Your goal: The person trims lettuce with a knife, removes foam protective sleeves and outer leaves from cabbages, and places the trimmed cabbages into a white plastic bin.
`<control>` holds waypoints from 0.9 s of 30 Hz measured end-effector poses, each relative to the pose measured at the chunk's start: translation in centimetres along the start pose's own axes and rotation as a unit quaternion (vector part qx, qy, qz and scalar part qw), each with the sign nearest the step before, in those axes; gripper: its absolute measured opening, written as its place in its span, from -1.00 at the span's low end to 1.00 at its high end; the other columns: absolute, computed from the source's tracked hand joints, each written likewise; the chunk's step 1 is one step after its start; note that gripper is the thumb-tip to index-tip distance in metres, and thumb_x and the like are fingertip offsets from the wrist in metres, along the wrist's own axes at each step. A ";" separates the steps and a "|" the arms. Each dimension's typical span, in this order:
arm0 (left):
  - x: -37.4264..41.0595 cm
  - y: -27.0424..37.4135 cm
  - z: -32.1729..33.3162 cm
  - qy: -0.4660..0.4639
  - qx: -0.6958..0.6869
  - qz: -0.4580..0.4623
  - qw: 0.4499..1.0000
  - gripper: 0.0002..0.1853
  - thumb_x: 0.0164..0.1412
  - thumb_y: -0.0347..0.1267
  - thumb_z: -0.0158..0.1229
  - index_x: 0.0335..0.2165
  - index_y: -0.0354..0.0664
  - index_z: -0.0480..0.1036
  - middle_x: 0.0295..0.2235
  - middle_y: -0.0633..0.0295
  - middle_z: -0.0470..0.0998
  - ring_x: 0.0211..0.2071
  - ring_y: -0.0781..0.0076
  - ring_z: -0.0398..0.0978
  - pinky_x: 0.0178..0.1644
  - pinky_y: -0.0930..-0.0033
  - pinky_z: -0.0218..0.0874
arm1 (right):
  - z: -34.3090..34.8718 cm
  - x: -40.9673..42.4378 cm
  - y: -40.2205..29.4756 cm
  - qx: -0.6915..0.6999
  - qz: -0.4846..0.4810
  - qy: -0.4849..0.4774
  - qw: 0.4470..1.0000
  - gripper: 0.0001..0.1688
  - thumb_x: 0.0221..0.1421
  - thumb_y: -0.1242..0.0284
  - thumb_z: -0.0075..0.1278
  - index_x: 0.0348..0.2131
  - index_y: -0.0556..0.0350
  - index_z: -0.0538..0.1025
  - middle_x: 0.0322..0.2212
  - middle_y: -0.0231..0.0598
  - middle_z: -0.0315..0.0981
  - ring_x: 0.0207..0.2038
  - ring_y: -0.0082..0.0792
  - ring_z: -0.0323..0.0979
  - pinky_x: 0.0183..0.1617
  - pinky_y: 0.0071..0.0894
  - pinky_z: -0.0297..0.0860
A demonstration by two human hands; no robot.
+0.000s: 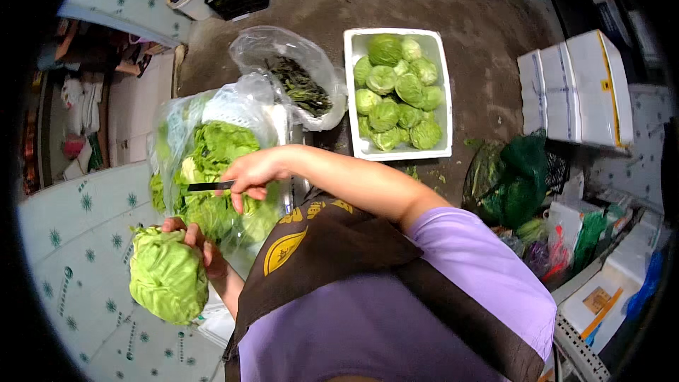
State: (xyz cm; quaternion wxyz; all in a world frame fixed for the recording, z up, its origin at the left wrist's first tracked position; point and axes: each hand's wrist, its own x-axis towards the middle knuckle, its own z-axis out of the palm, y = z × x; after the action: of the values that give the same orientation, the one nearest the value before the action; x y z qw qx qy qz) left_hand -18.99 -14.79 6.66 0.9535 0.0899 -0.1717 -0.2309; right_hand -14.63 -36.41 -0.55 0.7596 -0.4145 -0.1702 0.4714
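My left hand (199, 244) grips a pale green head of iceberg-type lettuce (168, 278), with my fingers over its upper right side. In my right hand (260, 175) is a small knife (209, 186); its dark, flat end points left and my fist hides the rest. The knife is apart from the lettuce head. Under my right hand lie loose green leaves (228, 140) inside a clear plastic bag (177, 103), which spreads over the edge of a white foam box (281, 116).
A white foam box (447, 111) of round green cabbages (383, 115) stands on the floor. Beside it an open plastic bag (257, 42) holds dark leafy greens (302, 85). Stacked white boxes (575, 93) and a dark green bag (522, 180) are at right. A bucket (193, 0) stands far left.
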 end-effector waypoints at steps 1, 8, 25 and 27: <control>0.5 -0.7 0.4 -0.004 0.007 -0.041 0.999 -0.54 0.17 -0.20 -0.09 -0.01 -0.20 0.14 0.00 0.20 0.10 -0.28 0.16 0.21 -0.57 0.24 0.22 | 0.2 -3.0 0.3 0.024 -0.021 -0.003 1.000 -0.50 0.11 0.55 -0.25 0.07 0.23 0.19 -0.45 -0.20 0.51 -0.73 -0.63 0.25 -0.66 -0.66 0.20; 2.7 -14.9 -3.3 0.346 0.079 -0.170 0.919 -0.45 0.10 -0.04 -0.06 -0.02 -0.13 0.21 -0.09 0.16 0.32 -0.18 0.05 0.31 -0.26 0.09 0.27 | -0.8 -23.5 10.0 0.239 -0.185 0.453 0.839 -0.66 0.08 0.53 -0.15 -0.09 0.12 0.34 -0.63 -0.46 0.29 -0.78 -0.74 -0.03 -0.73 -0.75 -0.08; -1.8 -48.7 -27.2 0.398 0.207 -0.669 0.592 0.01 -0.04 0.37 -0.24 0.20 -0.04 -0.17 0.18 -0.02 -0.07 0.11 -0.18 0.05 0.02 -0.23 0.07 | -11.7 -37.1 34.4 0.279 -0.083 0.741 0.605 -0.56 0.25 0.27 -0.29 0.08 -0.06 0.26 -0.02 -0.29 0.22 -0.70 -0.61 0.08 -0.62 -0.56 0.09; -1.9 -49.1 -28.5 0.420 0.281 -0.663 0.553 0.08 -0.08 0.38 -0.20 0.21 0.06 -0.35 0.22 -0.05 -0.32 0.10 -0.47 -0.09 -0.07 -0.38 0.11 | -14.4 -37.8 37.0 0.225 0.104 0.787 0.565 -0.55 0.23 0.35 -0.29 0.09 -0.02 0.24 -0.08 -0.25 0.26 -0.66 -0.61 0.12 -0.59 -0.54 0.13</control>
State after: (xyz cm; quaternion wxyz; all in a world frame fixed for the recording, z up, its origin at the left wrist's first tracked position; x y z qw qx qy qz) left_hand -30.15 -54.31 -32.57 0.4209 0.5280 0.3005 -0.6736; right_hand -45.44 -67.74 -33.40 0.6078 -0.4517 0.6506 0.0579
